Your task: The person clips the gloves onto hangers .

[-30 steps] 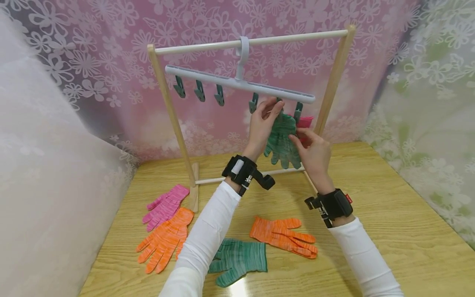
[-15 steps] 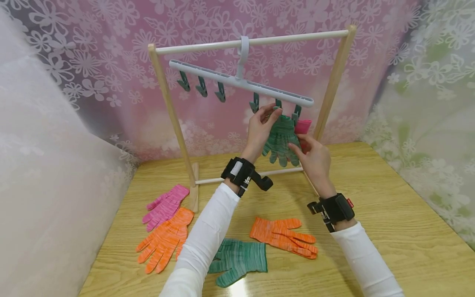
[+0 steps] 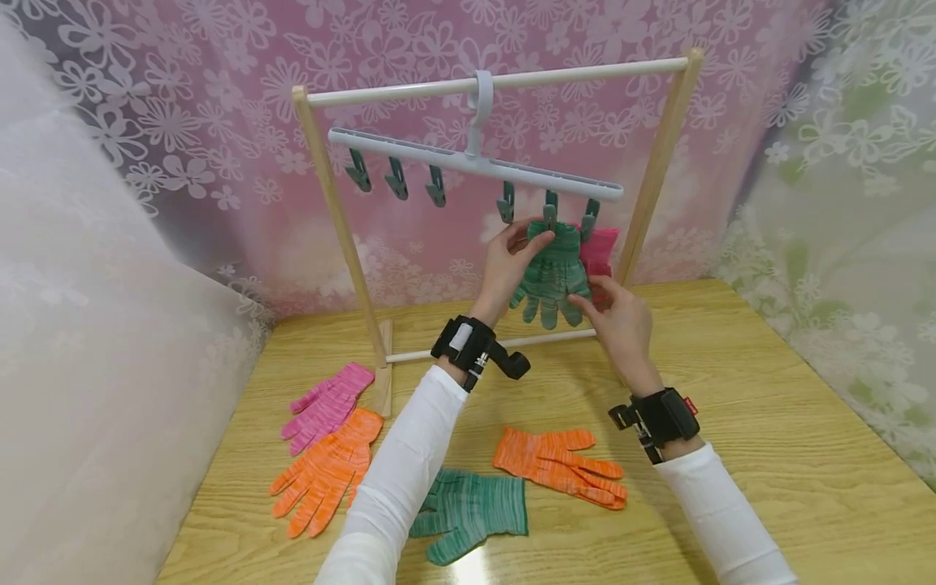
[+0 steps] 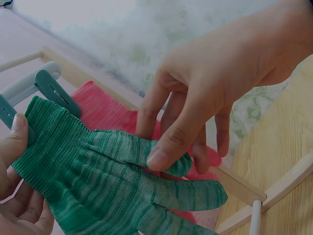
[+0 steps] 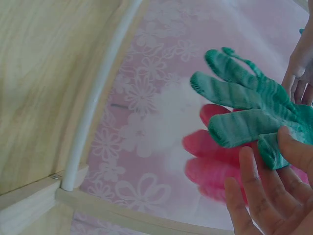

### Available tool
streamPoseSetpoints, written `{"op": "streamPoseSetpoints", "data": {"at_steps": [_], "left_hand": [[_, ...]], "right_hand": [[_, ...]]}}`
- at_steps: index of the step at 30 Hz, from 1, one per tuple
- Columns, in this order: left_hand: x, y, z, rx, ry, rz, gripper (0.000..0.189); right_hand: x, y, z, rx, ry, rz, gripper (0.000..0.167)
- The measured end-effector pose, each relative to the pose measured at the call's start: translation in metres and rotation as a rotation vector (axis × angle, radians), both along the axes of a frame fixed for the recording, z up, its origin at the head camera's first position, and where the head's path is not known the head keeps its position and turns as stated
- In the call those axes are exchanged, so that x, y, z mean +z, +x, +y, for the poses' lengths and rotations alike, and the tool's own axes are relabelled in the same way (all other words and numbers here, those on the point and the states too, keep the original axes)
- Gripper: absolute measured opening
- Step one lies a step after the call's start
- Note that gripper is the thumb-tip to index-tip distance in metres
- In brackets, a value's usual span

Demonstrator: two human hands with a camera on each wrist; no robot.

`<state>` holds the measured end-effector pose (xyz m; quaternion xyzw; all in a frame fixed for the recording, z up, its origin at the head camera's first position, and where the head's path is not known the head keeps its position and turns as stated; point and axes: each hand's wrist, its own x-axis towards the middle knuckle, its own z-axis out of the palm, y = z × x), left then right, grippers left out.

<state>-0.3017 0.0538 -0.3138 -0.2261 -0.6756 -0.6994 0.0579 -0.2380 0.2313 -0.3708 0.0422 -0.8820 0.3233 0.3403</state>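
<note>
A green knitted glove (image 3: 556, 272) hangs fingers down from a dark green clip (image 3: 550, 213) on the hanger, its cuff in the clip. My left hand (image 3: 503, 266) holds the cuff's left side, thumb in front and fingers behind, just below the clip. Lower on the right, my right hand (image 3: 621, 317) pinches the glove's thumb; in the left wrist view that thumb (image 4: 181, 164) lies between my right thumb and fingers. Behind the green glove a pink glove (image 3: 601, 248) hangs from the end clip (image 3: 589, 219), partly hidden.
The grey hanger (image 3: 475, 158) tilts down to the right on the white rod of a wooden stand (image 3: 669, 154). Several other clips (image 3: 396, 180) dangle from it. On the table lie a pink glove (image 3: 332, 406), orange gloves (image 3: 559, 467) and a green glove (image 3: 475, 512).
My left hand has moved slightly down from the clip onto the cuff, and the clip now shows over the glove. My right hand has slid lower along the glove. The hanger swung a little.
</note>
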Motion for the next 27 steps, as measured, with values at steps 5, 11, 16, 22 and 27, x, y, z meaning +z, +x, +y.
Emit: {"op": "streamPoseSetpoints", "data": {"at_steps": [5, 11, 16, 22, 27], "left_hand": [[-0.004, -0.001, -0.006, -0.004, -0.015, -0.013, 0.049], [-0.01, -0.004, -0.013, -0.014, 0.011, 0.018, 0.047], [-0.013, -0.007, -0.021, -0.019, 0.029, 0.034, 0.044], [-0.008, -0.011, -0.032, 0.009, 0.044, 0.011, 0.046], [0.002, -0.013, -0.042, 0.016, 0.064, 0.007, 0.049]], "right_hand": [[-0.009, 0.0, 0.003, 0.009, 0.027, -0.001, 0.038], [-0.019, 0.002, 0.006, 0.029, 0.043, -0.057, 0.034], [-0.028, 0.007, 0.008, 0.058, 0.046, -0.084, 0.027], [-0.036, 0.017, 0.006, 0.081, 0.102, -0.174, 0.028], [-0.042, 0.027, -0.004, 0.106, 0.166, -0.251, 0.028]]}}
